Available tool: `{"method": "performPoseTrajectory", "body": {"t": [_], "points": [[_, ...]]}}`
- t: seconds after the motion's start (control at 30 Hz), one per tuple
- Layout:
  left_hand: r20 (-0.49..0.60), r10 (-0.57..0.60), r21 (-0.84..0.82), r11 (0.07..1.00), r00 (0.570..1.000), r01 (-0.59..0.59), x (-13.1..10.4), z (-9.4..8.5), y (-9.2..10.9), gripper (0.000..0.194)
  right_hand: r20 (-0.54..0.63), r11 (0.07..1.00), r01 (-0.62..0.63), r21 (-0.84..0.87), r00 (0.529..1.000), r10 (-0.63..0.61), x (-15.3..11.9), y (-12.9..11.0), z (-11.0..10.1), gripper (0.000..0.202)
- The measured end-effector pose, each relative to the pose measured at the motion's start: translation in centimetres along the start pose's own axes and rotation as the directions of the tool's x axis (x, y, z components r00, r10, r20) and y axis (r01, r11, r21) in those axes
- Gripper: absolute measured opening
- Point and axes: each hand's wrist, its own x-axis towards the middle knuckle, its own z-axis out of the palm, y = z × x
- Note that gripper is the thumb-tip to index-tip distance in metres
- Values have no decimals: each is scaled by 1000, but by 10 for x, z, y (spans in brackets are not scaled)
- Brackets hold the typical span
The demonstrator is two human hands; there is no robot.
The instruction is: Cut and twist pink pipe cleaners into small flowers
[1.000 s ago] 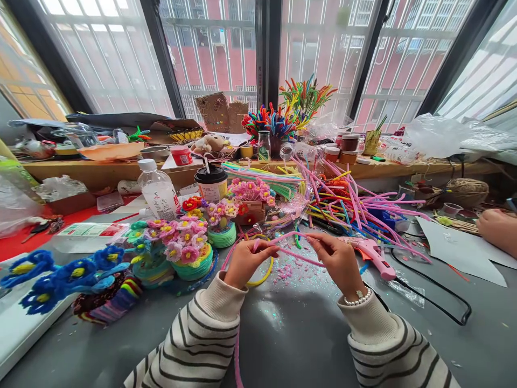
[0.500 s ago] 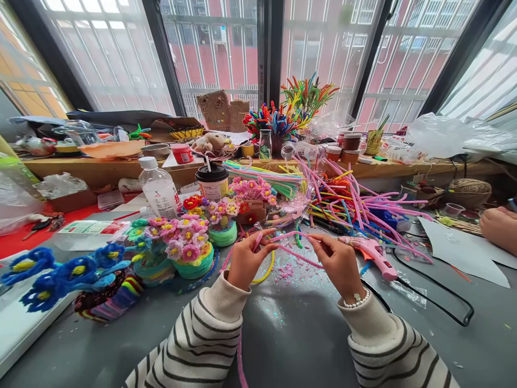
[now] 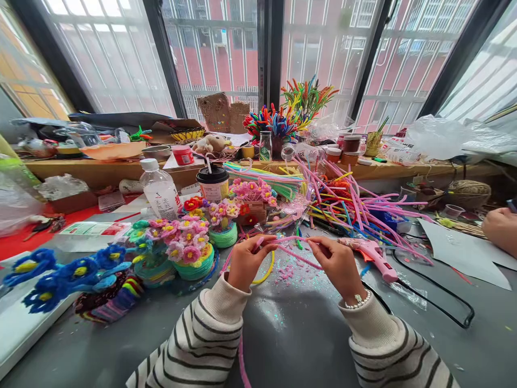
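Between my hands a fuzzy pink pipe cleaner stretches in a slight arch above the grey table. My left hand pinches its left part between thumb and fingers. The other end is in the closed fingertips of my right hand. Another pink strand runs just below, between the hands. A pink length hangs down beside my left sleeve. Right of my right hand lies a pink glue gun. Pink fluff bits are scattered on the table under the strand.
Left stand pots of pink flowers and blue flowers, with a bottle and a lidded cup behind. Loose pipe cleaners pile up at centre right. A black cable loops near another person's hand.
My hands have barely moved; the pinched pink strand sits slightly lower. The other person's hand at the right edge has shifted a little.
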Motion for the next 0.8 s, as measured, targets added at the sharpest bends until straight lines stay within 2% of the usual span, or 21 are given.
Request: {"method": "performPoseTrajectory", "body": {"t": [0.23,0.43,0.57,0.67,0.8], "points": [[-6,77,-9,997,997,-77,0,-1,-1,17,42,999,-20,-25,999,21,2,1,0,22],[4,59,-29,998,998,-59,1,-2,-2,14,97,997,-62,36,994,58,2,-1,-1,22],[14,9,-109,994,1000,-8,4,-5,-2,14,152,973,-146,181,981,119,4,1,-3,28],[16,-25,-140,990,1000,27,5,-7,-2,15,190,904,-249,347,963,193,6,5,-5,30],[-29,13,-92,996,999,-16,5,-6,0,14,211,843,-306,443,949,233,9,9,-4,30]]}}
